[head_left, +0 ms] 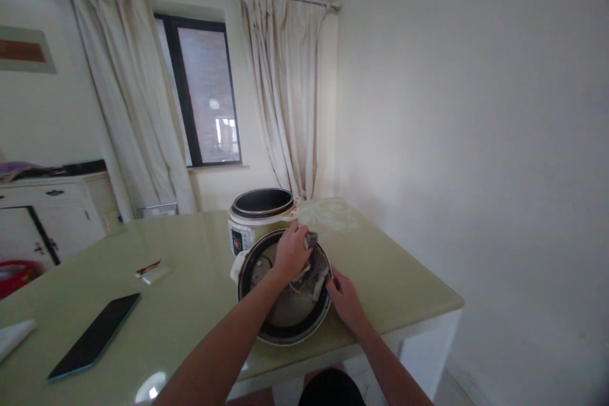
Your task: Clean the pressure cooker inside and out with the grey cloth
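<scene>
The round lid (289, 312) of an electric pressure cooker is tilted with its metal underside towards me, low over the table's front edge. My left hand (291, 252) is closed on a grey cloth (314, 269), which lies against the inside of the lid. My right hand (347, 297) grips the lid's right rim, its fingers partly hidden behind the edge. Just behind the lid stands the cooker body (261, 212), white and green, with a control panel on its front and its top uncovered. The lid hides part of the body's lower front.
A dark tablet or large phone (95, 337) lies on the pale green table (200, 304) at the left. Beyond it is a small packet (153, 271). A white object (15, 335) sits at the left edge. A plain wall (466, 158) rises on the right.
</scene>
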A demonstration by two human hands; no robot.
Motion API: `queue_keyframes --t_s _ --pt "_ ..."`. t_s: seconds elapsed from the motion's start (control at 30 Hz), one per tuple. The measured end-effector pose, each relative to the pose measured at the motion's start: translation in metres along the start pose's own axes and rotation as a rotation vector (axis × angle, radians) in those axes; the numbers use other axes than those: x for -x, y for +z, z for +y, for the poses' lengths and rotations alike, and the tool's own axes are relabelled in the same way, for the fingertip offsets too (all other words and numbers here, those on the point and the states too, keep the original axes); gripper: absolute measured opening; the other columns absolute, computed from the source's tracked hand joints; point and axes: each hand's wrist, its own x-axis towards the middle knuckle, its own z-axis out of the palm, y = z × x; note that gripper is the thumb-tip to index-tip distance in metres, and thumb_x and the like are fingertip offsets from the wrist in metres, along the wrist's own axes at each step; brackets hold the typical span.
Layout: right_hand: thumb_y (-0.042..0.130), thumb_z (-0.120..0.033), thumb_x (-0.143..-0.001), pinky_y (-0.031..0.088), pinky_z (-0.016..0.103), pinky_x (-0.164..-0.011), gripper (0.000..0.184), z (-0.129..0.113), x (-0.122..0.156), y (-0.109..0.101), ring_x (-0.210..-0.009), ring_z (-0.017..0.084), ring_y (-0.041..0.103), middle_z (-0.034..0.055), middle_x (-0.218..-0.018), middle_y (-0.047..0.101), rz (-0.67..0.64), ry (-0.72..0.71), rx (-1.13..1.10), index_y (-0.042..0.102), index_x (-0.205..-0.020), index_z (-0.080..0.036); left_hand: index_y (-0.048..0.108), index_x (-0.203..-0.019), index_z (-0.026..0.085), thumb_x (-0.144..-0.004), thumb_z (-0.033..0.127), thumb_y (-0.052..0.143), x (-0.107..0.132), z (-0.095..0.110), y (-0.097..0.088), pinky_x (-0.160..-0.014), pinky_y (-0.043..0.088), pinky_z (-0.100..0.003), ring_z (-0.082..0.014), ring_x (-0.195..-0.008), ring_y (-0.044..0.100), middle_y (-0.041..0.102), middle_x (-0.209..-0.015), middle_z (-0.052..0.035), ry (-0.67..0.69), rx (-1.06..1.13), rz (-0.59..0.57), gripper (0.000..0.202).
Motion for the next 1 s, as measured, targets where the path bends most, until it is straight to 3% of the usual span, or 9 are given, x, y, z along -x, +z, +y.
queue_keyframes --t_s 0.13,0.3,0.4,0.5,0.57,0.7,0.83,1.0 --pt "0.059 -0.051 -0.094 0.056 0.040 -0.090 0.042 0.002 -0.001 0.002 -0.090 0.028 0.069 0.0080 -0.096 0.079 0.011 -0.024 -0.129 0.077 -0.115 -0.019 0.069 -0.106 0.024 -0.080 0.020 0.076 0.013 0.011 0.016 -0.095 0.051 -0.031 -0.0220 -0.107 0.068 0.068 -0.115 -0.0040 0.045 0.164 -0.063 0.027" --pt "0.061 -0.048 -0.093 0.055 0.047 -0.102 0.041 0.000 0.000 0.002 -0.107 0.032 0.072 0.0102 -0.115 0.080 -0.013 -0.054 -0.218 0.075 -0.122 -0.023 0.071 -0.111 0.025 -0.076 0.022 0.077 0.027 0.001 0.019 -0.096 0.052 -0.033 -0.0238 -0.108 0.068 0.069 -0.111 -0.0032 0.143 0.266 -0.250 0.036" --pt "0.064 -0.050 -0.091 0.054 0.049 -0.107 0.045 0.000 0.000 0.002 -0.112 0.032 0.071 0.0107 -0.119 0.079 -0.004 -0.047 -0.246 0.073 -0.126 -0.024 0.070 -0.120 0.025 -0.081 0.033 0.078 0.034 -0.007 0.018 -0.106 0.050 -0.042 -0.0290 -0.121 0.063 0.066 -0.127 -0.0078 0.166 0.254 -0.291 0.041" --pt "0.067 -0.052 -0.090 0.055 0.047 -0.106 0.048 0.000 -0.001 0.001 -0.112 0.032 0.071 0.0108 -0.121 0.079 -0.018 -0.057 -0.284 0.072 -0.128 -0.024 0.065 -0.131 0.026 -0.073 0.052 0.087 0.041 -0.012 0.018 -0.114 0.044 -0.053 -0.0372 -0.136 0.053 0.056 -0.148 -0.0115 0.168 0.249 -0.322 0.067" --pt "0.065 -0.054 -0.092 0.055 0.046 -0.105 0.047 -0.001 -0.001 0.001 -0.112 0.031 0.071 0.0106 -0.122 0.078 -0.034 -0.049 -0.276 0.072 -0.127 -0.023 0.063 -0.134 0.025 -0.064 0.050 0.094 0.046 -0.014 0.021 -0.115 0.044 -0.051 -0.0367 -0.135 0.054 0.055 -0.148 -0.0124 0.199 0.261 -0.348 0.080" --pt "0.053 -0.056 -0.099 0.053 0.043 -0.105 0.045 -0.002 -0.002 -0.001 -0.111 0.029 0.070 0.0108 -0.120 0.078 -0.010 0.001 -0.185 0.074 -0.119 -0.022 0.063 -0.129 0.023 -0.065 0.035 0.089 0.057 -0.018 0.024 -0.109 0.048 -0.042 -0.0313 -0.122 0.063 0.062 -0.134 -0.0092 0.267 0.193 -0.375 0.070" --pt "0.049 -0.058 -0.102 0.054 0.039 -0.100 0.047 -0.002 -0.001 0.000 -0.105 0.028 0.070 0.0102 -0.114 0.078 0.029 0.039 -0.086 0.073 -0.116 -0.021 0.064 -0.122 0.024 -0.066 0.036 0.084 0.071 -0.021 0.013 -0.104 0.051 -0.038 -0.0290 -0.115 0.066 0.065 -0.127 -0.0068 0.345 0.129 -0.485 0.061" --pt "0.048 -0.059 -0.103 0.052 0.041 -0.104 0.050 -0.005 0.000 0.002 -0.111 0.030 0.070 0.0125 -0.119 0.077 0.057 0.031 -0.063 0.073 -0.120 -0.020 0.064 -0.126 0.027 -0.064 0.039 0.084 0.079 -0.029 -0.017 -0.102 0.054 -0.041 -0.0310 -0.114 0.068 0.065 -0.129 -0.0080 0.356 0.030 -0.633 0.066"
